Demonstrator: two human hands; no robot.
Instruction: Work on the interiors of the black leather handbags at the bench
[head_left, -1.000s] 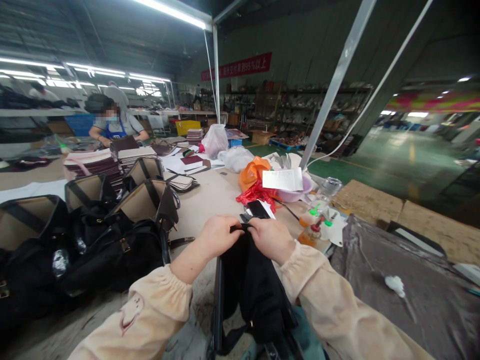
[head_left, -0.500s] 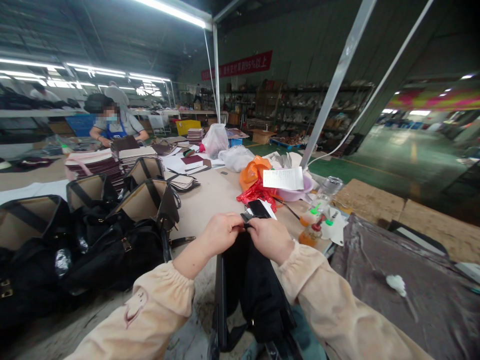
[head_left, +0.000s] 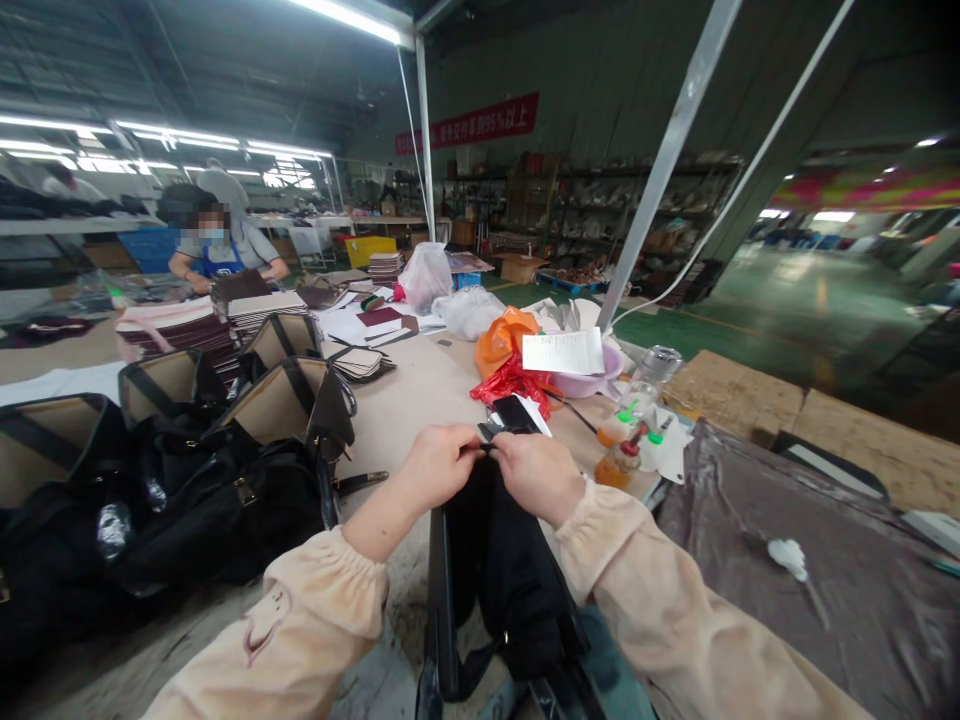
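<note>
A black bag (head_left: 525, 570) stands in front of me, its far top edge pinched between my two hands. My left hand (head_left: 439, 465) is closed on the left side of that edge. Close beside it, almost touching, my right hand (head_left: 541, 475) closes on the right side. A small dark grey piece sticks out just beyond the fingertips; I cannot make out what it is. The fingers hide most of the gripped edge. Just past the hands lies a dark phone-like object (head_left: 516, 412).
Several black bags with tan linings (head_left: 262, 395) crowd the left. Glue bottles (head_left: 619, 465), a red plastic bag (head_left: 510, 380) and a lilac basin (head_left: 600, 372) lie ahead right. Brown sheeting (head_left: 750, 560) covers the right surface. A co-worker (head_left: 221, 240) sits behind stacked panels (head_left: 180, 340).
The view has shifted slightly, so the surroundings sit a little further left. Both hands keep their hold on the bag's edge with barely any movement.
</note>
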